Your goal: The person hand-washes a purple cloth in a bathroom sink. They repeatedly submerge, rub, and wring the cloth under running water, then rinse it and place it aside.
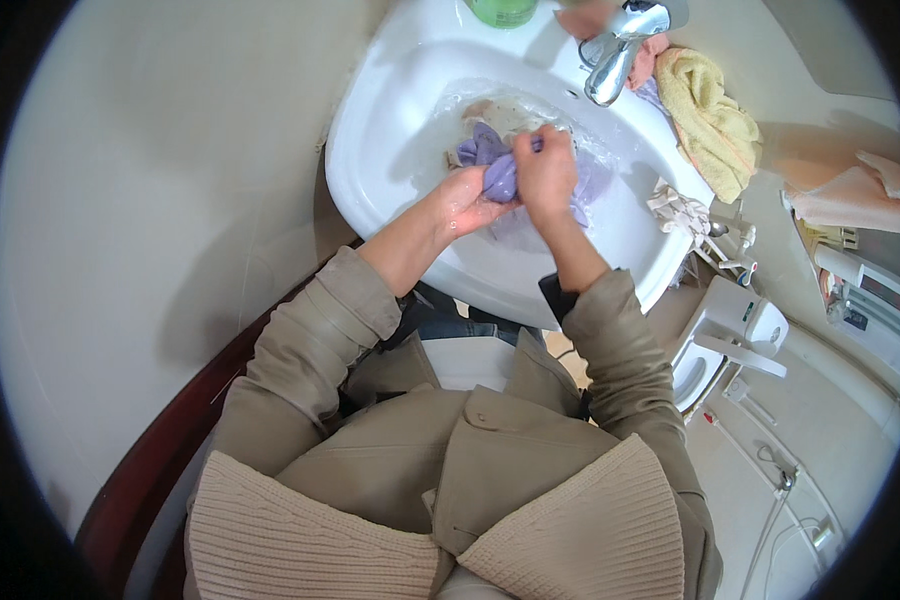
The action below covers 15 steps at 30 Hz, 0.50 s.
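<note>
A wet purple cloth (500, 178) is bunched between my two hands over a white washbasin (360, 150) that holds water. My left hand (471, 201) lies palm up under the cloth, with its fingers partly hidden. From above, my right hand (546, 169) grips the cloth with bent fingers. More purple fabric trails into the water to the right and behind the hands. Beyond the hands, a pale cloth with dark marks (506, 114) lies in the water. The chrome tap (615, 67) stands at the basin's back right.
A green container (502, 9) is on the basin's back rim. A yellow towel (709, 120) and a small patterned cloth (679, 211) lie along the right rim. Further right is a toilet (727, 337). A wall rises close on the left.
</note>
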Tool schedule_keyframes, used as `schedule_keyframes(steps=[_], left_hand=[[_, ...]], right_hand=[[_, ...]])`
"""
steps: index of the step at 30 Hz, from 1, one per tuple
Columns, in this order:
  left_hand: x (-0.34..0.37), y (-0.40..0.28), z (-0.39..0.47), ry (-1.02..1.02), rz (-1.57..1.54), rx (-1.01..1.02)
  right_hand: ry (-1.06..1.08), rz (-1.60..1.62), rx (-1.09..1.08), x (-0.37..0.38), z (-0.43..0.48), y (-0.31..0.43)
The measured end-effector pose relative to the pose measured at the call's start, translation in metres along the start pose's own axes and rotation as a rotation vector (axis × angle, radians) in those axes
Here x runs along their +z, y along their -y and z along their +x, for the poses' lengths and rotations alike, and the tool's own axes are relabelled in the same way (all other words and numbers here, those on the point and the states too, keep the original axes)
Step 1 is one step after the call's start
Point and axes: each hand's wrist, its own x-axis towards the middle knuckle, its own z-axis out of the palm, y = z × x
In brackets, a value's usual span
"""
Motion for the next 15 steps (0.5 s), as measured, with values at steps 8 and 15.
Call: schedule_keyframes(steps=[8, 15], left_hand=[[0.028, -0.006, -0.028, 0.008, -0.026, -0.022], [0.032, -0.014, -0.043, 0.269, -0.088, -0.001]], right_hand=[[-0.108, 0.165, -0.237, 0.003, -0.009, 0.01], [-0.127, 0.241, -0.274, -0.014, -0.024, 0.042]])
